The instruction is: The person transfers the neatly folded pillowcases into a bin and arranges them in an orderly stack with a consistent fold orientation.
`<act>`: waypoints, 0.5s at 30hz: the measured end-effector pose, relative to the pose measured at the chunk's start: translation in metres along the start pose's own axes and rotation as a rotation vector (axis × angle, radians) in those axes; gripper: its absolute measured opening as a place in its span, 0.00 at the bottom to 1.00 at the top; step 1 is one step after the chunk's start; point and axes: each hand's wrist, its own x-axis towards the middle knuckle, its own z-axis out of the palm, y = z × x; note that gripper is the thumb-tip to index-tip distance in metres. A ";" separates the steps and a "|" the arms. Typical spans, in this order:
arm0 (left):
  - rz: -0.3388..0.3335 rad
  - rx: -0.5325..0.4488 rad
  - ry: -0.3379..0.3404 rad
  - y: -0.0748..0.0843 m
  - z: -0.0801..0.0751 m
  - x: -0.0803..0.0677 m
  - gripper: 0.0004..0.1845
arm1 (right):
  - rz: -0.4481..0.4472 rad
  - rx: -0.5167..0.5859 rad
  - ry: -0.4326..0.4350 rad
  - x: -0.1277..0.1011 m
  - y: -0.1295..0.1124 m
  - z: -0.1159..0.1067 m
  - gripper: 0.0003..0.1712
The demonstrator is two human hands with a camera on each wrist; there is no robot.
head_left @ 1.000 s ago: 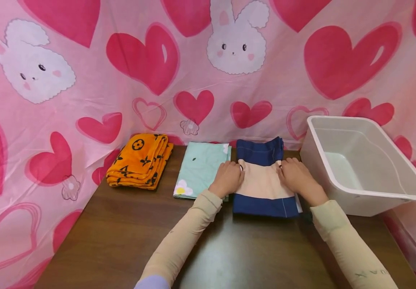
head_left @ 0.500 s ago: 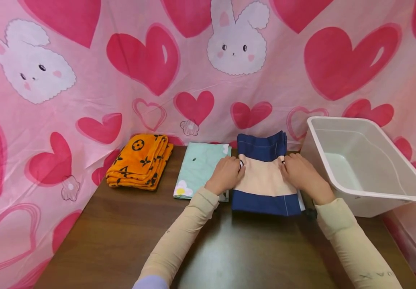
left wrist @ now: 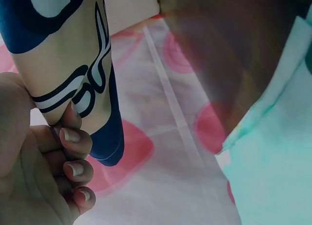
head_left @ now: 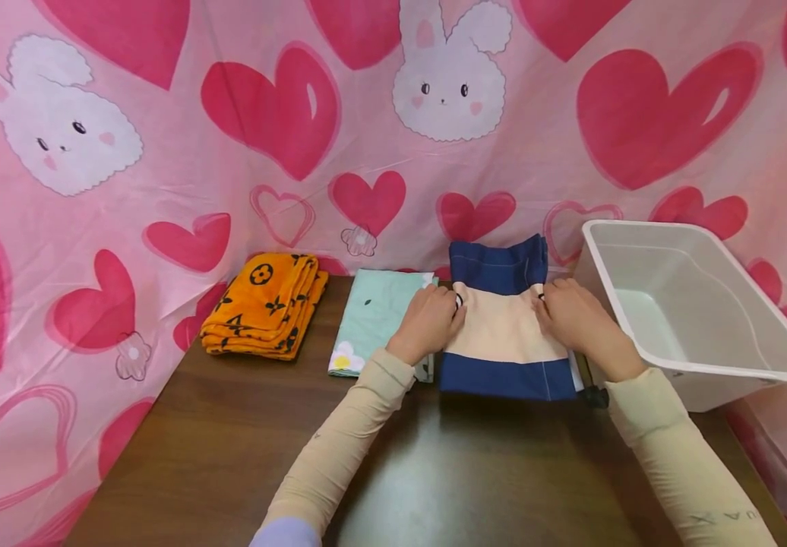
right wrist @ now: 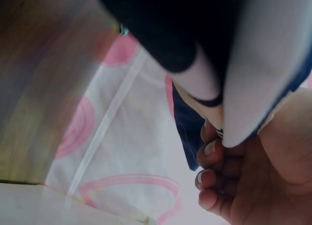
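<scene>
Lifting evenly on both sides should keep the folded navy-and-cream cloth (head_left: pixel 503 327) square above the brown surface (head_left: pixel 434 456), between the white bin (head_left: pixel 701 372) and mint cloth (head_left: pixel 376 315). Left hand (head_left: pixel 428 323) and right hand (head_left: pixel 571 319) each pinch an edge; only the wrist views show the fingers (left wrist: pixel 73 152) curled underneath.

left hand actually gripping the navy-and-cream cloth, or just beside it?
Touching. The left wrist view shows the left hand with fingers curled round the folded navy-and-cream cloth edge.
</scene>
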 end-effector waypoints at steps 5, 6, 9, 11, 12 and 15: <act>-0.004 0.000 -0.012 0.000 -0.005 0.004 0.18 | 0.004 -0.004 -0.023 0.002 0.000 -0.008 0.21; -0.004 -0.003 -0.013 0.000 -0.006 0.005 0.18 | 0.006 -0.004 -0.029 0.003 0.000 -0.010 0.21; -0.005 -0.019 -0.012 0.001 -0.010 0.009 0.18 | 0.017 -0.007 -0.053 0.004 0.001 -0.015 0.21; -0.008 -0.027 -0.013 0.001 -0.012 0.011 0.18 | 0.026 -0.001 -0.065 0.004 0.001 -0.019 0.22; -0.010 -0.030 -0.015 0.002 -0.014 0.012 0.18 | 0.030 0.004 -0.072 0.004 0.002 -0.021 0.23; -0.017 -0.034 -0.026 0.002 -0.016 0.013 0.18 | 0.049 0.021 -0.091 0.005 0.003 -0.025 0.27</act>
